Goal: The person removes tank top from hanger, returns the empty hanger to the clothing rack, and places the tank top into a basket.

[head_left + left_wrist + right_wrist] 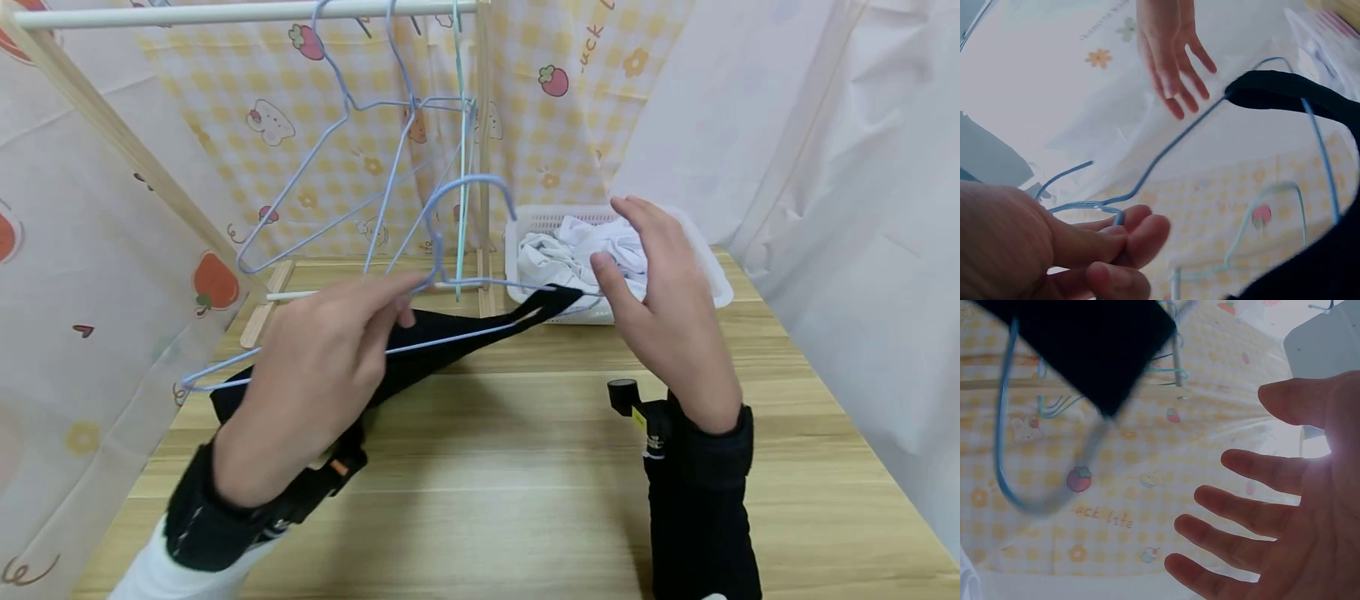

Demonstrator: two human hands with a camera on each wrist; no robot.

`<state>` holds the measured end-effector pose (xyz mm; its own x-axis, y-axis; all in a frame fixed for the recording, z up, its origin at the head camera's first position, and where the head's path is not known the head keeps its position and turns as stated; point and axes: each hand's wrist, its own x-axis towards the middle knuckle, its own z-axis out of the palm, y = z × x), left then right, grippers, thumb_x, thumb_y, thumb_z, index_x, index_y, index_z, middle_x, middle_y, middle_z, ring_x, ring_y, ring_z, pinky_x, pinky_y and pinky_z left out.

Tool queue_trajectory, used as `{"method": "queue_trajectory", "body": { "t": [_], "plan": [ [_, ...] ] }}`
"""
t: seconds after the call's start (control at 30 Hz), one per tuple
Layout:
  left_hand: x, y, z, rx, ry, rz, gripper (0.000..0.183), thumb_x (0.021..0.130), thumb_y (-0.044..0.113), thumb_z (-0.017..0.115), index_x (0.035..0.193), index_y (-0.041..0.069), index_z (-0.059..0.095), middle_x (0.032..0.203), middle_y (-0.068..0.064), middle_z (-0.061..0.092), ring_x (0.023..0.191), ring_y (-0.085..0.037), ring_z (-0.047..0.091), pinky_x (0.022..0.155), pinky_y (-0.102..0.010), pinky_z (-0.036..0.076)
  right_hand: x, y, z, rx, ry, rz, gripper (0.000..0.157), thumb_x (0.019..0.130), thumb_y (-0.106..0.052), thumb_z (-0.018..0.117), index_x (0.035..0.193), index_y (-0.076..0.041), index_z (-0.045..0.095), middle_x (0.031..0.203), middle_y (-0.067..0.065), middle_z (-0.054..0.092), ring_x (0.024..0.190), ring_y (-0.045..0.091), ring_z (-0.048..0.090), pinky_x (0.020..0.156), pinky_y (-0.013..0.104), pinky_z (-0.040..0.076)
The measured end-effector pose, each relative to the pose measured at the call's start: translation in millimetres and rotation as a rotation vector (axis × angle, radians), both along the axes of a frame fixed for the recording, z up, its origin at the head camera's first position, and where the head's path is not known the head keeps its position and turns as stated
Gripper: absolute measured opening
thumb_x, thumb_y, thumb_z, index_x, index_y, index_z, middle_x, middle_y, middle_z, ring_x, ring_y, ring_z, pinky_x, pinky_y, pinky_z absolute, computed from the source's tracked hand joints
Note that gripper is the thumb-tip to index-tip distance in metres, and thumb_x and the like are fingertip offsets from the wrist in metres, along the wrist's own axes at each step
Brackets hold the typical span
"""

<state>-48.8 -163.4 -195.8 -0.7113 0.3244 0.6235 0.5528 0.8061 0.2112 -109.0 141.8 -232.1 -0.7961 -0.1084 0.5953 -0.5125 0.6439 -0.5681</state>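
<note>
My left hand grips a blue wire hanger close to the base of its hook. In the left wrist view, the thumb and fingers close round the wire there. A black garment hangs on this hanger. One strap-like part of it loops over the hanger's far arm, and much of the rest is hidden behind my left hand. To the right, my right hand is held apart from the hanger's end, holding nothing. Its fingers are spread and extended in the right wrist view, beside the black cloth.
A wooden rack with a white top rail stands at the back left. Blue hangers and a pale green hanger hang from it. Behind my right hand is a white basket of white clothes on the wooden table.
</note>
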Motion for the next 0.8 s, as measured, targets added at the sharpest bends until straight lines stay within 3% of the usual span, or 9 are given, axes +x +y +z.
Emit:
{"method": "queue_trajectory", "body": {
  "t": [0.1, 0.27, 0.43, 0.6, 0.8],
  "plan": [
    [-9.5, 16, -1.5, 0.076, 0.002, -0.067, 0.034, 0.107, -0.003, 0.056, 0.129, 0.007, 0.078, 0.09, -0.001, 0.078, 0.071, -0.015, 0.068, 0.056, -0.031, 0.046, 8.1, 1, 3.7, -0.045, 0.093, -0.011, 0.053, 0.108, -0.022, 0.063, 0.159, -0.01, 0.053, 0.162, 0.009, 0.054, 0.154, 0.025, 0.045, 0.129, 0.043, 0.033],
    [-23.3, 38, -8.6, 0.22, 0.074, -0.204, 0.029, 0.108, -0.004, 0.055, 0.126, 0.0, 0.077, 0.091, -0.008, 0.078, 0.083, -0.018, 0.073, 0.061, -0.031, 0.049, 23.6, 4, 10.6, -0.14, 0.231, -0.045, 0.048, 0.106, -0.022, 0.067, 0.152, -0.009, 0.062, 0.154, 0.008, 0.062, 0.144, 0.023, 0.054, 0.12, 0.029, 0.039],
    [-34.4, 50, -12.1, 0.341, 0.186, -0.287, 0.025, 0.109, -0.003, 0.055, 0.122, -0.003, 0.077, 0.092, -0.012, 0.077, 0.082, -0.02, 0.071, 0.064, -0.026, 0.047, 31.8, 8, 17.5, -0.215, 0.371, -0.098, 0.045, 0.102, -0.03, 0.07, 0.14, -0.005, 0.071, 0.144, 0.008, 0.07, 0.137, 0.024, 0.061, 0.119, 0.03, 0.043],
    [-39.9, 52, -19.0, 0.431, 0.277, -0.25, 0.022, 0.106, -0.004, 0.06, 0.117, -0.004, 0.079, 0.092, -0.015, 0.077, 0.082, -0.026, 0.072, 0.07, -0.029, 0.044, 32.0, 11, 17.6, -0.207, 0.411, -0.118, 0.038, 0.099, -0.028, 0.075, 0.129, -0.005, 0.079, 0.134, 0.008, 0.076, 0.131, 0.026, 0.067, 0.114, 0.028, 0.047],
    [-45.3, 51, -29.4, 0.54, 0.341, -0.198, 0.02, 0.105, -0.003, 0.063, 0.113, -0.001, 0.081, 0.088, -0.015, 0.077, 0.08, -0.03, 0.072, 0.073, -0.032, 0.036, 26.4, 13, 12.5, -0.141, 0.396, -0.076, 0.024, 0.097, -0.014, 0.08, 0.119, -0.005, 0.083, 0.119, 0.012, 0.081, 0.117, 0.023, 0.072, 0.107, 0.022, 0.049]
  ]
}}
